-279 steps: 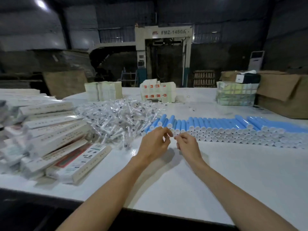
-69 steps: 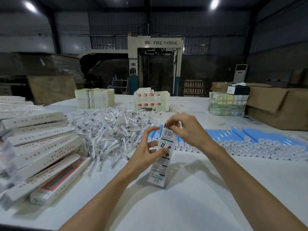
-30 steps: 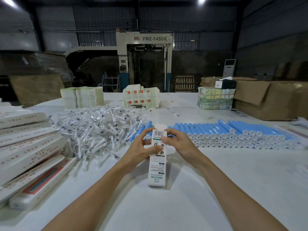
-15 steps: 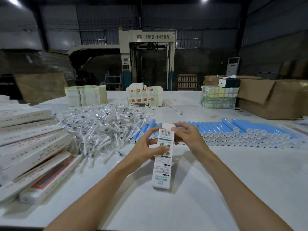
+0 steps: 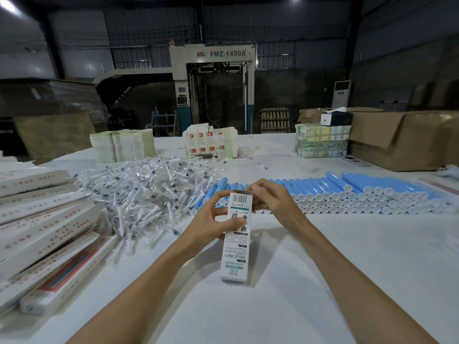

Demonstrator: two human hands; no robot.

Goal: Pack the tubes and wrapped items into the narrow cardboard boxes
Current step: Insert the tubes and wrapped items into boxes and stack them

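A narrow cardboard box (image 5: 236, 247) stands on end on the white desk (image 5: 372, 256), the left hand (image 5: 211, 219) curled round its middle and the right hand (image 5: 273, 199) pinching its top end. Blue tubes (image 5: 347, 194) lie in rows behind the box; wrapped items (image 5: 144, 189) are heaped to its left.

Dim hall, ceiling lamps (image 5: 7, 4) glaring; left boxes (image 5: 37, 219) seemingly motion-blurred; edges bowed

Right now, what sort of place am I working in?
Probably a factory or warehouse packing floor. A big industrial machine marked FMZ-1450A stands behind the long white table. The table holds rows of blue tubes and a heap of plastic-wrapped brush heads, with large brown cartons at its far right.
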